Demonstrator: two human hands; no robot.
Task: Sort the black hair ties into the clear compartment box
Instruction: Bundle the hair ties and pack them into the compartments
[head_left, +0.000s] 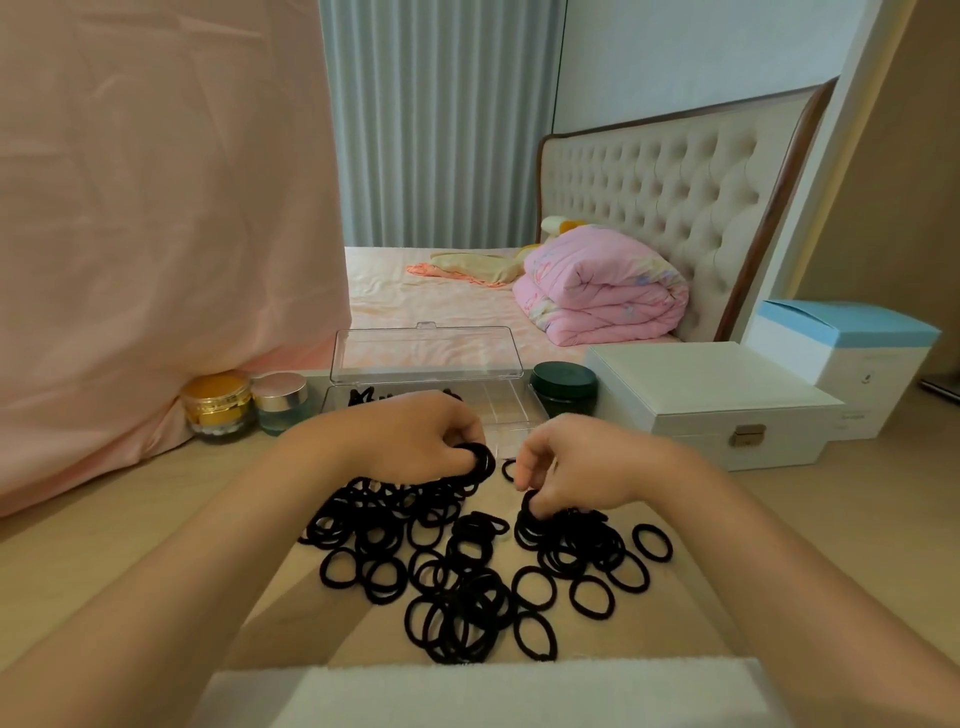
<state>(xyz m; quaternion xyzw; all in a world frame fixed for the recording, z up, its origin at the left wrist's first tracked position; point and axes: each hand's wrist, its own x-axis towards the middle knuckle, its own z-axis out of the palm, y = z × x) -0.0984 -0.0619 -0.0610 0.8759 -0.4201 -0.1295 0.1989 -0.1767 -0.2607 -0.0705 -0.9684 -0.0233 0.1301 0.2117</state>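
Left hand (415, 441): grip holds bunched hair ties (480, 461)
Right hand (576, 467): grip pinches one tie (530, 506)
Tip: free tangles before the box (506, 410)

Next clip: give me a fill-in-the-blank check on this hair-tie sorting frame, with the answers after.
1. The lid of the clear compartment box stands ____.
2. The left hand holds a bundle of ____ hair ties.
3. The jar just right of the box is dark ____.
4. The white case stands to the box's ____ side.
Missing: open; black; green; right.
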